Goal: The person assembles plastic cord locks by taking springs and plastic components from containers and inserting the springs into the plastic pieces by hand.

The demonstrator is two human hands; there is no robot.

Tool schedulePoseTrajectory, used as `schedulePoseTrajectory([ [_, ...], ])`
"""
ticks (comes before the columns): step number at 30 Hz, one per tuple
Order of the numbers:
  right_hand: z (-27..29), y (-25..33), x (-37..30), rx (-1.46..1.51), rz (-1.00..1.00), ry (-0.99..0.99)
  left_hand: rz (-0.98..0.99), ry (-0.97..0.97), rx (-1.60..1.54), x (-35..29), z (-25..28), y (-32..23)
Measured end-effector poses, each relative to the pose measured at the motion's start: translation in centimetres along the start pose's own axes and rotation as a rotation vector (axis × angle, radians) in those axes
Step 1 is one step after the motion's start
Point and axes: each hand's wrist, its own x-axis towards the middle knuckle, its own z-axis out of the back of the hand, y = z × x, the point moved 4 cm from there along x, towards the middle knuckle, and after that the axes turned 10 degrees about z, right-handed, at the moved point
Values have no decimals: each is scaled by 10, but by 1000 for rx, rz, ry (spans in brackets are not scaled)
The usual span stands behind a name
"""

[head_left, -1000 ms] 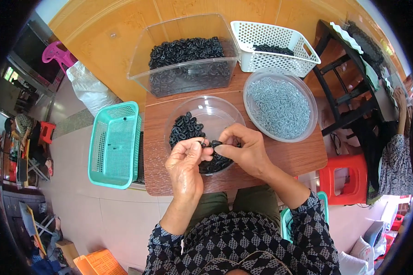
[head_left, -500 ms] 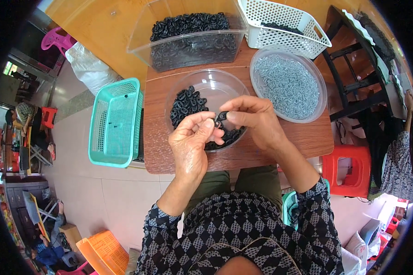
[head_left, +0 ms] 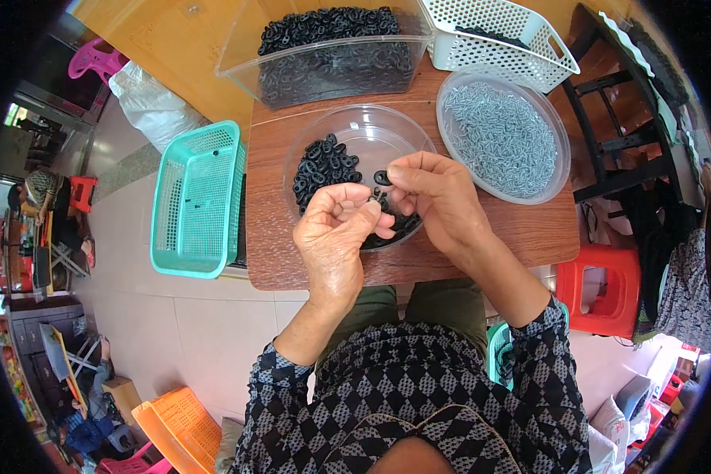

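Observation:
My right hand (head_left: 444, 201) pinches a small black oval ring part (head_left: 381, 178) between thumb and finger. Close beside it, the thumb and fingers of my left hand (head_left: 332, 237) are pressed together; a tiny piece seems to sit at their tips, too small to make out. Both hands hover over a round clear tub (head_left: 391, 136) on the wooden table. Black oval ring parts (head_left: 324, 170) are heaped in its left side, and more lie under my hands, partly hidden.
Small silvery metal pieces (head_left: 498, 138) fill a round translucent tray at right. Behind stand a clear bin of black rings (head_left: 332, 59) and a white perforated basket (head_left: 502, 54). A turquoise basket (head_left: 159, 205) is left of the table (head_left: 292, 276), a red stool (head_left: 600, 257) right.
My fingertips have drawn slightly apart, and the black ring now shows more plainly in my right hand. The view has shifted a little, so the table sits higher.

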Motion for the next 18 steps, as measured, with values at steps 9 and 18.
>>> schedulePoseTrajectory([
  [9,-7,-2,-3,25,-58,8,-35,-37,-30,-1,3,4],
  [18,-10,-4,-5,-17,-60,-30,-77,-88,3,-4,3,3],
])
